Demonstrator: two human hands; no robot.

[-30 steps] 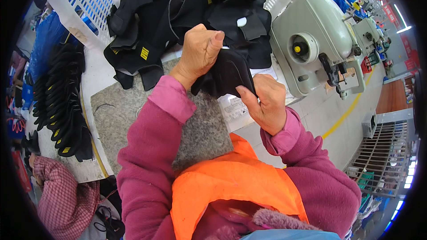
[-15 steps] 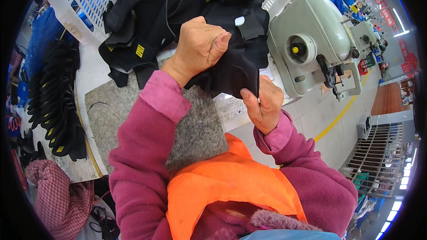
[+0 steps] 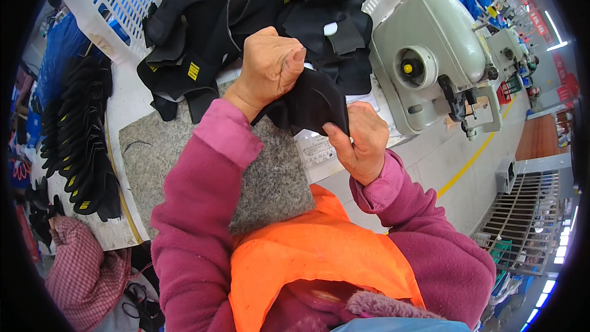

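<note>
Between my hands is a black padded fabric piece (image 3: 316, 101), curved, with a stitched line across it. My left hand (image 3: 265, 69) is closed in a fist around its left side, thumb pressed on the fingers. At its right edge my right hand (image 3: 361, 141) pinches the cloth, with the thumb in front. Part of the piece is hidden inside my left fist. Just beyond lies a heap of black fabric pieces (image 3: 203, 37), some with small yellow labels. Below my hands a grey felt mat (image 3: 270, 175) covers the table's near part.
A pale green industrial sewing machine (image 3: 430, 55) stands to the right. White plastic baskets (image 3: 114, 0) rise behind the heap. At the left, a row of overlapping black pieces (image 3: 80, 141) lies on the white table. A checked pink cloth (image 3: 86, 270) hangs at the lower left.
Both hands have shifted slightly left with the black piece. It now shows a more rounded, folded shape between them, drawn apart from the heap behind.
</note>
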